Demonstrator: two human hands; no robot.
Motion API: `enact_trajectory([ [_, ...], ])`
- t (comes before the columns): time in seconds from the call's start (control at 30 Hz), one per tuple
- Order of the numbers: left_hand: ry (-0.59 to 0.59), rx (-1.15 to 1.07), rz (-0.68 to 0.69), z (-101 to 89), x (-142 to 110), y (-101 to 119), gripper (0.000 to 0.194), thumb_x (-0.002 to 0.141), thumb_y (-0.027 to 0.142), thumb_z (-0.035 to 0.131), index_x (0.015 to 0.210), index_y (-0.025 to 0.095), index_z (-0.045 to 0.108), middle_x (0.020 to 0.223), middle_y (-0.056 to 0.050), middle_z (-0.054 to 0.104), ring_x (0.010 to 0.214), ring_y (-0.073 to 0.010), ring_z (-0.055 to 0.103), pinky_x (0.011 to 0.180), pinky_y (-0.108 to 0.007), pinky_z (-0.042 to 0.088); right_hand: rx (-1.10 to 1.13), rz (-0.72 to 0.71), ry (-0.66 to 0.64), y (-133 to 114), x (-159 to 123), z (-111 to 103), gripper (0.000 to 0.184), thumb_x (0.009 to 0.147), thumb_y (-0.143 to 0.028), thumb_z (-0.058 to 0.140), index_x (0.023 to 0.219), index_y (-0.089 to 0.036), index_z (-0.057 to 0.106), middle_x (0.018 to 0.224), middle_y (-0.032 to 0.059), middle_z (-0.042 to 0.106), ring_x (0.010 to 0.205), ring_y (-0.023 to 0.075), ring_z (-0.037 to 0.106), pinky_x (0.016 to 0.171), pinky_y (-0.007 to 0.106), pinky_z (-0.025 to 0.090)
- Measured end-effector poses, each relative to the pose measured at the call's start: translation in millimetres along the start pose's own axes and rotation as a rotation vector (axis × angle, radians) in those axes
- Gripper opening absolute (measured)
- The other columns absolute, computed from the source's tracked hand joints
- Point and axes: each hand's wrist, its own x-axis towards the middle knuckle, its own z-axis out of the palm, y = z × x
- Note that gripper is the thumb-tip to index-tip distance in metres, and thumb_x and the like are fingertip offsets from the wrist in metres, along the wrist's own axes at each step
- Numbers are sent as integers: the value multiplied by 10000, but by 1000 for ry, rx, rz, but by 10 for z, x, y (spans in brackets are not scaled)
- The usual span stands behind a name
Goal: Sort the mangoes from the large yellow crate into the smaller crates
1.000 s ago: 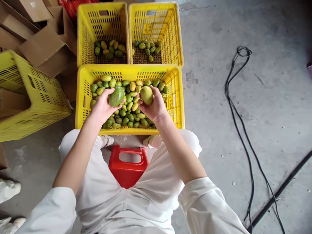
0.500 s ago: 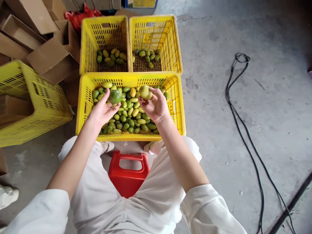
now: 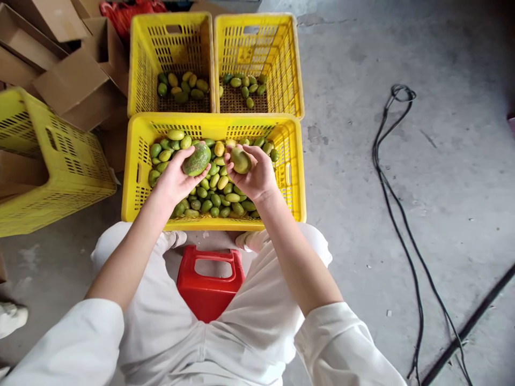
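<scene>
My left hand (image 3: 179, 175) is closed round a green mango (image 3: 197, 160) with pale mottled marks on its skin. In my right hand (image 3: 256, 171) is a yellow-green mango (image 3: 240, 160), gripped between thumb and fingers. Both hands are raised over a wide yellow crate (image 3: 300, 185) in front of my knees, a short gap between the two fruits. Many loose green and yellow mangoes (image 3: 225, 198) fill the bottom of that crate; my hands hide some of them.
Behind stand two yellow crates, the left crate (image 3: 139, 64) and the right crate (image 3: 295, 69), each with several mangoes. Another yellow crate (image 3: 76, 182) and cardboard boxes (image 3: 76, 80) are at left. A red stool (image 3: 211, 292) is between my legs; a black cable (image 3: 396, 209) lies on the floor at right.
Both fruits have been turned in my hands, so other sides of them show. My left hand has moved slightly right, nearer the other. The view has shifted a little.
</scene>
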Motion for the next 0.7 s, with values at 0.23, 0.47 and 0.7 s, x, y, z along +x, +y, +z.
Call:
enact_trajectory([
  [0.23,-25,45,-26,-12,49,3,178,1025,323,871,1173,248,807,1182,-84,876,1094,-225,849,847,-257,652,-50,-92,-53,21,120,-111,316,905,-348,849,1088,-318,594,1005,28,743,840,197,703,534,249,619],
  [0.47,-62,8,-20,-16,42,34,382,981,328,889,1353,292,812,1115,-39,882,971,-212,858,731,-259,631,-23,-53,-3,28,133,-68,289,927,-213,829,1097,-323,623,925,-14,726,892,189,796,544,209,651],
  [0.7,-62,33,-20,3,10,62,232,999,356,827,1212,267,800,1068,-62,871,1069,-283,860,846,-342,684,-76,-68,-50,49,106,-10,268,984,-287,887,1073,-302,635,969,-24,789,924,182,858,553,192,629],
])
